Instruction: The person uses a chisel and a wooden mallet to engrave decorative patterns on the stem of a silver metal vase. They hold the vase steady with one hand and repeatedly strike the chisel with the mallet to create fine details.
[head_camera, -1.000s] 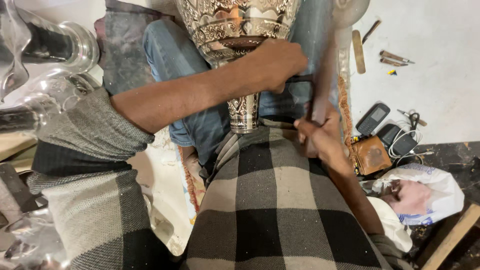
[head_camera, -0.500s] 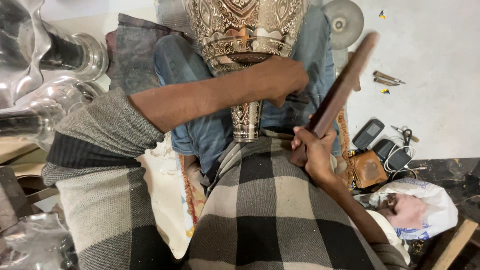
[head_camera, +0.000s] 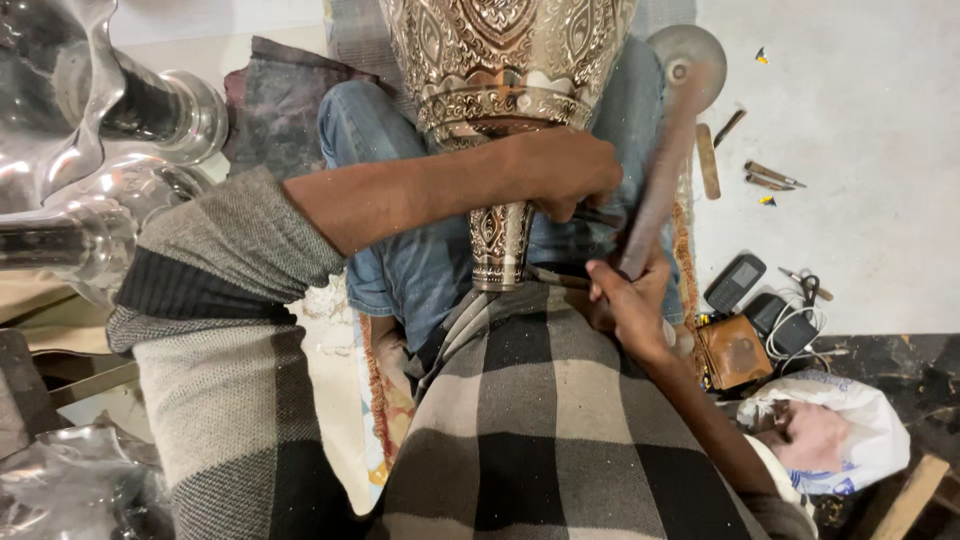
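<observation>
**Inspector A:** Position of the engraved metal vase (head_camera: 505, 80)?

**Inspector B:** It lies tilted across the person's lap, its wide embossed body away from the person and its narrow stem pointing toward the checked garment (head_camera: 540, 430). The blue jeans (head_camera: 420, 260) lie beneath it.

**Inspector A:** State of the hands?

**Inspector B:** The left hand (head_camera: 560, 170) is clenched against the vase where the body narrows into the stem, forearm reaching across from the grey sleeve (head_camera: 240, 250). What its fingers pinch I cannot tell. The right hand (head_camera: 630, 305) is closed around the lower end of a long wooden-handled mallet (head_camera: 660, 170), just right of the stem. The handle rises alongside the vase, its head level with the vase body.

**Inspector A:** Surroundings, relative to the vase?

**Inspector B:** On the floor to its right: small chisels (head_camera: 765, 178), a dark keypad phone (head_camera: 735, 283), a second dark device with white cable (head_camera: 785, 322), a brown leather wallet (head_camera: 735, 350), and a white plastic bag (head_camera: 850, 440) nearer the person. To its left stand polished silver vessels (head_camera: 90, 140), well apart from it.
</observation>
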